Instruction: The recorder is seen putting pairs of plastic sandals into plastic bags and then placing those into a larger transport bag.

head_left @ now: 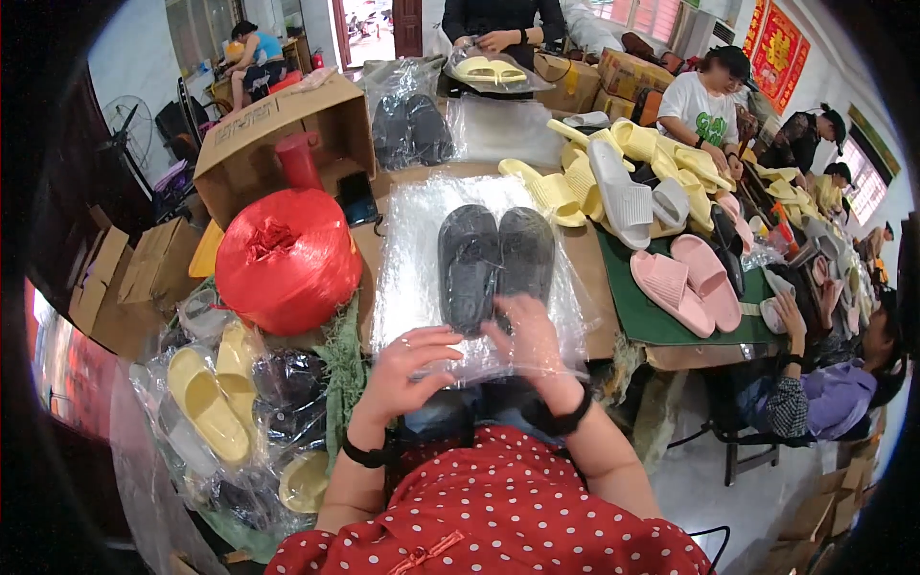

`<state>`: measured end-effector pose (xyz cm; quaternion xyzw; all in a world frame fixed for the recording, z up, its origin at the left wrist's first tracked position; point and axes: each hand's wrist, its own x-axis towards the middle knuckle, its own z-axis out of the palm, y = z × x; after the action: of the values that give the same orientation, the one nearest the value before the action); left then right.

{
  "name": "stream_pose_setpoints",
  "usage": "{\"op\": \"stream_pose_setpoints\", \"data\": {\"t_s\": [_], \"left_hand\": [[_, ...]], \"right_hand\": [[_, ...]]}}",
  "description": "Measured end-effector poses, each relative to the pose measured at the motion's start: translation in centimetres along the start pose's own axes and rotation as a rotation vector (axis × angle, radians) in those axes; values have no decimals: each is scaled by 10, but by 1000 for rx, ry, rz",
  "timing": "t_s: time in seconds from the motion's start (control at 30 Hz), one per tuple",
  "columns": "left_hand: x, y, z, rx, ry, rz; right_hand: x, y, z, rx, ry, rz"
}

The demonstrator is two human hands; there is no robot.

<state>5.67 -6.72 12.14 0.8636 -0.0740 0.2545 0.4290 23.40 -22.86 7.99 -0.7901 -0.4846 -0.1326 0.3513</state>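
Black slippers (470, 264), a pair, right in front of me in the head view! They lie side by side on the work table, long axes running away from my body, nearly parallel, the left one reaching closer to me. Which end is the toe? Can't tell from here. Clear plastic film (407, 244) spreads beneath and around them, its shine crossing the soles; whether they sit fully inside it, I can't say.

And the hands: my left hand (414, 369) is at the near-left edge of the film, fingers loosely spread, thumb apart, a wide grip with nothing visible in it. My right hand (525, 335) reaches in over the near end of the right slipper, fingers bent; whether it pinches the film, I can't tell.

Out to the left, a big red roll of twine (287, 278) stands before an open cardboard box (278, 125), with bagged slippers (206, 407) heaped nearer me. On the right, pink slippers (671, 292) rest on a green mat (647, 323), near a pile of pale yellow slippers (551, 195). Straight across, a co-worker's hands (498, 40) are at a bagged yellow pair (489, 69).
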Motion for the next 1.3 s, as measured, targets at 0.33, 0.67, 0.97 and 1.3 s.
{"op": "stream_pose_setpoints", "data": {"t_s": [0.33,0.67,0.97,1.3], "left_hand": [[-2,-26,9,14,284,-824],[-17,-62,24,27,118,-796],[-29,-82,19,-507,196,-743],[5,-37,9,-366,325,-591]], "right_hand": [[-68,8,-148,899,-436,679],[-58,73,-77,857,-129,1025],[-63,85,-80,711,-79,788],[-44,82,-86,836,219,533]]}}
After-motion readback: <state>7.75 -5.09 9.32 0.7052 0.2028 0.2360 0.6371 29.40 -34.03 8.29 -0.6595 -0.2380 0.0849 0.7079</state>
